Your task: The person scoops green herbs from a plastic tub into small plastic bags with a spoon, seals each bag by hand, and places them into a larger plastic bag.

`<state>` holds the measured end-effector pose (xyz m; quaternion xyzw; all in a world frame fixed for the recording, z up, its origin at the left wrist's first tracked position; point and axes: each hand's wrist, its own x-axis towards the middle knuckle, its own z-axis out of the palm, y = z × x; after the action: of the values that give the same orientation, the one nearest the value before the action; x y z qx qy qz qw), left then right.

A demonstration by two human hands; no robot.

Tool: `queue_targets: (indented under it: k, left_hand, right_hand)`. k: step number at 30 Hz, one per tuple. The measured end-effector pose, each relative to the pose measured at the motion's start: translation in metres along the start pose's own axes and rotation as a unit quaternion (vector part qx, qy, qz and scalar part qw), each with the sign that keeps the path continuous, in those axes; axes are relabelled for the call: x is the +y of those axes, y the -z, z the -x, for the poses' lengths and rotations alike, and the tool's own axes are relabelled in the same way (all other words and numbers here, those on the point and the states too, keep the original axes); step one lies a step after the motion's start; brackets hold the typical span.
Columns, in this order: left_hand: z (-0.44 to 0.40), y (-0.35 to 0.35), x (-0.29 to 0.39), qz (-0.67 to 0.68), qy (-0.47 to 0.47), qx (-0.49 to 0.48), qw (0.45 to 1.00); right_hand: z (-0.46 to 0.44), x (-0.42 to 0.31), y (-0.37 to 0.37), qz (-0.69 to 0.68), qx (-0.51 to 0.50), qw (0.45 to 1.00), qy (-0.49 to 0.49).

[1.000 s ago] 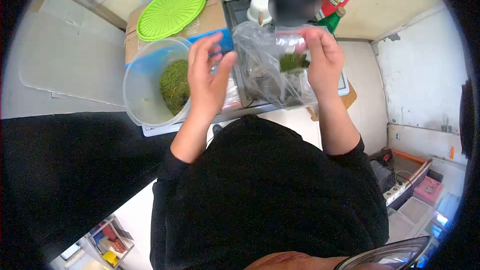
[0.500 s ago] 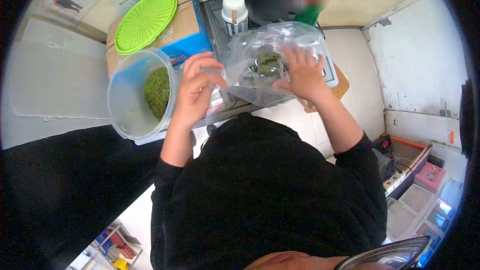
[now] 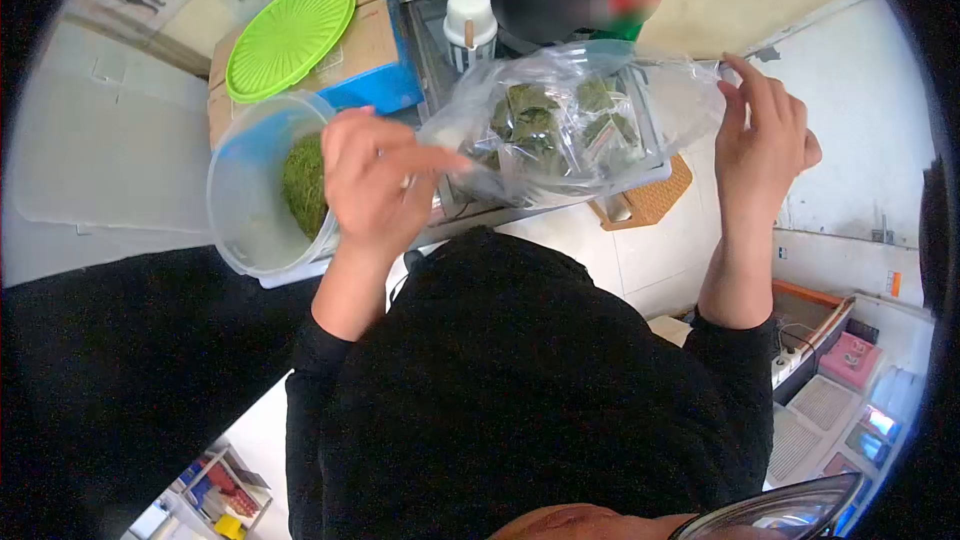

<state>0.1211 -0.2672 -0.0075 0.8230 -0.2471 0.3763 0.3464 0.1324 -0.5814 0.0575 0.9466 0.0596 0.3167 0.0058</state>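
A clear plastic bag [image 3: 480,105] lies spread between my two hands, with several small clear packets of green, leafy-looking stuff [image 3: 540,125] inside it. My right hand [image 3: 760,130] pinches the bag's far right edge between thumb and fingers and pulls it outward. At the opposite end, my left hand [image 3: 375,180] is slightly smeared by motion; its fingers are closed at the bag's left edge, the index finger reaching along it. Just left of that hand, a translucent round tub [image 3: 235,195] leans tilted, holding a mass of green shreds [image 3: 303,185].
A green ribbed lid [image 3: 290,40] rests on a cardboard box [image 3: 375,30] behind the tub. A white-topped bottle [image 3: 470,25] stands behind the bag. Under the bag is a grey-white tray [image 3: 655,175], and a brown woven mat [image 3: 660,200] sticks out at its right.
My right hand has moved from over the packets out to the right, drawing the bag's edge with it. The bag is stretched wider, and more packets show. My left hand shifted slightly.
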Motion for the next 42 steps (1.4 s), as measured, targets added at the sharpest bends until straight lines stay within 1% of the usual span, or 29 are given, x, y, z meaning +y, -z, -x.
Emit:
queue_targets:
  k: [1, 2, 3, 4, 5, 6, 8, 9, 10, 12, 13, 14, 15, 17, 18, 21, 22, 23, 25, 28, 31, 32, 34, 37, 38, 40, 42]
  left_hand:
    - [0.004, -0.001, -0.002, 0.019, 0.029, 0.005, 0.999]
    - [0.005, -0.001, -0.001, 0.013, 0.129, 0.005, 0.992]
    - [0.008, 0.004, -0.002, 0.03, 0.157, 0.023, 0.987]
    - [0.009, 0.009, -0.005, 0.046, 0.179, 0.041, 0.982]
    - [0.011, 0.015, -0.008, 0.063, 0.202, 0.058, 0.976]
    - [0.015, 0.022, -0.015, 0.046, 0.169, 0.07, 0.982]
    - [0.026, 0.039, -0.013, 0.167, 0.285, 0.113, 0.937]
    - [0.03, 0.048, -0.011, 0.228, 0.336, 0.133, 0.904]
    - [0.033, 0.06, -0.009, 0.218, 0.366, 0.135, 0.894]
    - [0.035, 0.069, 0.0, 0.179, 0.338, 0.196, 0.903]
    - [0.035, 0.074, 0.001, 0.16, 0.323, 0.226, 0.905]
    - [0.04, 0.08, -0.001, 0.114, 0.302, 0.233, 0.917]
    - [0.049, 0.088, -0.005, 0.108, 0.298, 0.231, 0.92]
    - [0.069, 0.106, -0.014, 0.097, 0.295, 0.227, 0.923]
    - [0.075, 0.114, -0.015, 0.095, 0.3, 0.218, 0.924]
    - [0.087, 0.126, -0.017, 0.153, 0.325, 0.211, 0.909]
    - [0.085, 0.131, -0.012, 0.171, 0.355, 0.193, 0.899]
    - [0.089, 0.135, -0.013, 0.191, 0.385, 0.158, 0.889]
    - [0.099, 0.138, -0.021, 0.169, 0.435, 0.048, 0.883]
    - [0.095, 0.136, -0.018, 0.154, 0.461, -0.074, 0.871]
    - [0.086, 0.145, -0.012, 0.19, 0.448, -0.105, 0.867]
    - [0.091, 0.148, -0.016, 0.202, 0.443, -0.091, 0.869]
    - [0.099, 0.155, -0.022, 0.25, 0.467, -0.085, 0.844]
    - [0.103, 0.163, -0.024, 0.341, 0.478, -0.055, 0.808]
    - [0.103, 0.165, -0.025, 0.373, 0.475, -0.042, 0.796]
    - [0.108, 0.172, -0.03, 0.384, 0.455, -0.036, 0.803]
    - [0.111, 0.177, -0.035, 0.38, 0.446, -0.01, 0.81]
  right_hand:
    - [0.005, -0.01, 0.0, -0.116, 0.061, 0.99, 0.051]
    - [0.013, -0.023, 0.001, -0.234, 0.119, 0.96, 0.1]
    - [0.026, -0.045, 0.001, -0.399, 0.028, 0.908, 0.122]
    - [0.04, -0.065, -0.016, -0.606, -0.095, 0.768, 0.184]
    - [0.05, -0.094, -0.024, -0.644, -0.222, 0.706, 0.196]
    - [0.062, -0.126, -0.046, -0.639, -0.28, 0.682, 0.221]
    - [0.096, -0.181, -0.107, -0.564, -0.331, 0.711, 0.256]
    - [0.107, -0.205, -0.127, -0.53, -0.386, 0.719, 0.229]
    - [0.117, -0.225, -0.148, -0.494, -0.438, 0.724, 0.201]
    - [0.154, -0.256, -0.215, -0.402, -0.369, 0.803, 0.238]
    - [0.153, -0.262, -0.224, -0.35, -0.389, 0.816, 0.246]
    - [0.153, -0.261, -0.231, -0.296, -0.407, 0.826, 0.254]
    - [0.152, -0.26, -0.239, -0.24, -0.424, 0.833, 0.263]
    - [0.159, -0.26, -0.258, -0.227, -0.407, 0.842, 0.272]
    - [0.157, -0.26, -0.254, -0.219, -0.4, 0.846, 0.276]
    - [0.146, -0.258, -0.228, -0.372, -0.386, 0.838, 0.106]
    - [0.136, -0.259, -0.207, -0.453, -0.309, 0.835, 0.045]
    - [0.121, -0.262, -0.181, -0.505, -0.294, 0.812, -0.011]
    - [0.092, -0.266, -0.128, -0.597, -0.262, 0.748, -0.124]
    - [0.07, -0.27, -0.082, -0.654, -0.265, 0.701, -0.104]
    - [0.058, -0.281, -0.052, -0.677, -0.262, 0.688, -0.02]
    - [0.054, -0.285, -0.046, -0.68, -0.273, 0.681, -0.008]
    - [0.049, -0.293, -0.039, -0.685, -0.296, 0.666, 0.014]
    - [0.046, -0.305, -0.04, -0.705, -0.353, 0.615, -0.021]
    - [0.044, -0.31, -0.04, -0.707, -0.349, 0.615, -0.013]
    - [0.041, -0.319, -0.039, -0.71, -0.342, 0.616, 0.005]
    - [0.037, -0.333, -0.035, -0.685, -0.236, 0.689, 0.021]
